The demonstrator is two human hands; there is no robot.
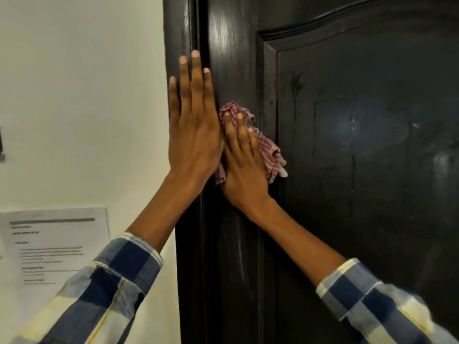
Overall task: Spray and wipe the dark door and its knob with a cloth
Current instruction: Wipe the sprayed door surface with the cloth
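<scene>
The dark glossy door fills the right half of the view, with a raised panel and wet streaks running down it. My right hand presses a crumpled red-and-white checked cloth flat against the door's left stile. My left hand lies flat and open on the dark door frame, fingers spread upward, touching my right hand's thumb side. No knob and no spray bottle are in view.
A cream wall lies left of the frame. A printed paper sheet hangs on it at lower left. A small dark fixture shows at the far left edge.
</scene>
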